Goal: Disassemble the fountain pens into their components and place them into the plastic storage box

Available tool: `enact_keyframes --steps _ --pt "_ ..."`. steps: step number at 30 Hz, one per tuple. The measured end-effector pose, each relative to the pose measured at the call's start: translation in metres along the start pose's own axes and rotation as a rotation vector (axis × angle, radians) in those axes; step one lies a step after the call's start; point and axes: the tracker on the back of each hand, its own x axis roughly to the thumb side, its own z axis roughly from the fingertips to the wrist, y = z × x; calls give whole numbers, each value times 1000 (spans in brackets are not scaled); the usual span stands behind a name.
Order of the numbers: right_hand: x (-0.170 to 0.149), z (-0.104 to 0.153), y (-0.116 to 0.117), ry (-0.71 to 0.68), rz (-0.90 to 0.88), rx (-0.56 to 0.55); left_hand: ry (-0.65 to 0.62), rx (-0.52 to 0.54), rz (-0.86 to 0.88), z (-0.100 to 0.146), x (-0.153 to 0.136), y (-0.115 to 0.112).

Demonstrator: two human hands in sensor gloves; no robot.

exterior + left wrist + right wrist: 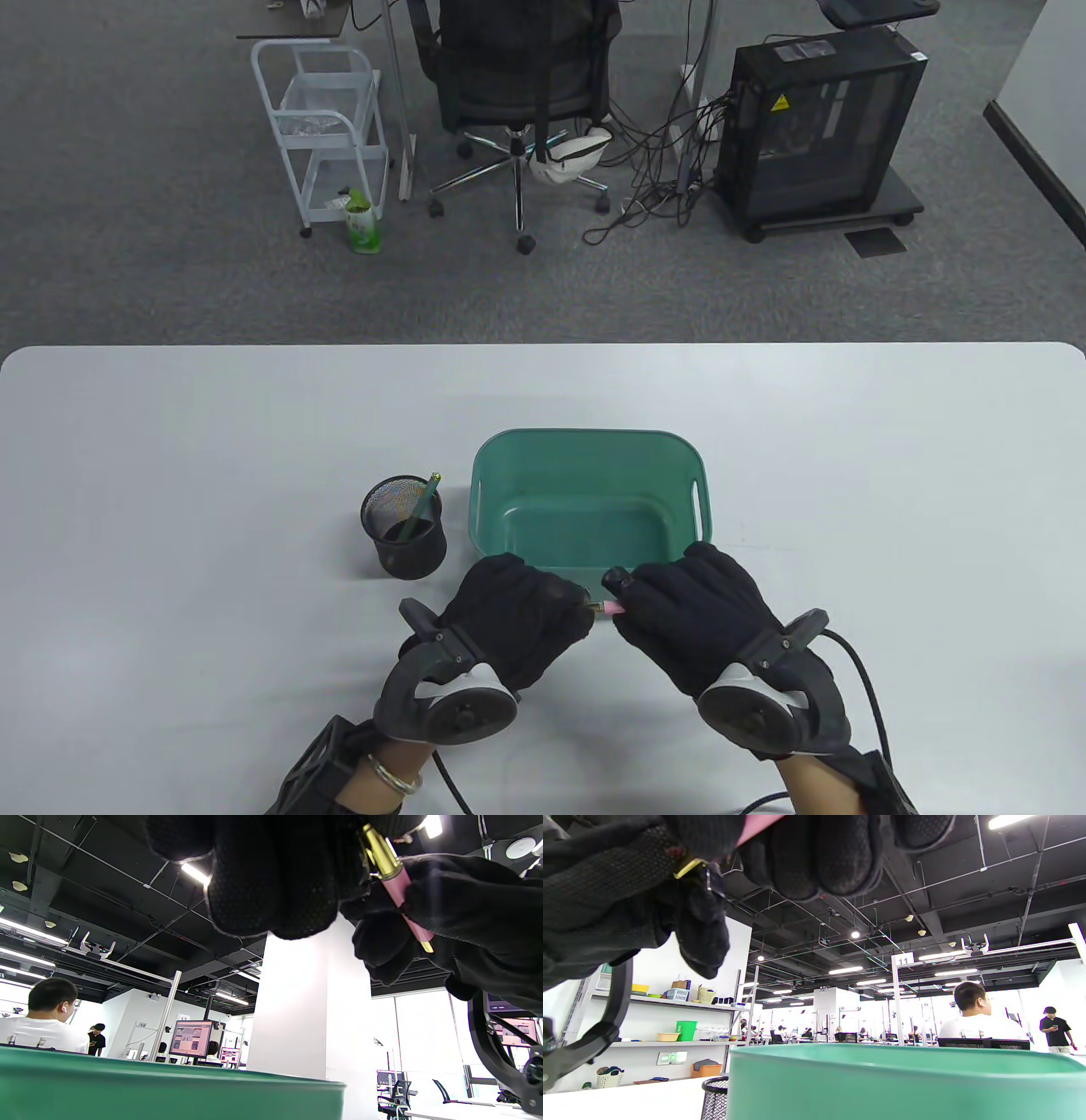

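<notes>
A pink fountain pen (609,608) with gold trim is held level between both hands, just in front of the green plastic storage box (585,441). My left hand (570,608) grips its gold-banded end; most of that end is hidden in the glove. My right hand (626,601) curls round the pink barrel. In the left wrist view the pink pen (398,889) runs from my left fingers (275,870) into the right hand (479,921). The right wrist view shows a strip of the pink barrel (757,825) under my right fingers (818,853). The box looks empty.
A black mesh pen holder (405,526) stands left of the box with a green pen (422,506) leaning in it. The box rim (903,1056) fills the bottom of both wrist views. Beyond the table's far edge are an office chair, a white cart and a computer case.
</notes>
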Motion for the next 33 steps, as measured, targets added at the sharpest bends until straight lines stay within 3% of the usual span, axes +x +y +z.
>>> enact_keyframes --steps 33 --pt "-4 -1 0 12 2 4 -10 -21 -19 1 1 -1"
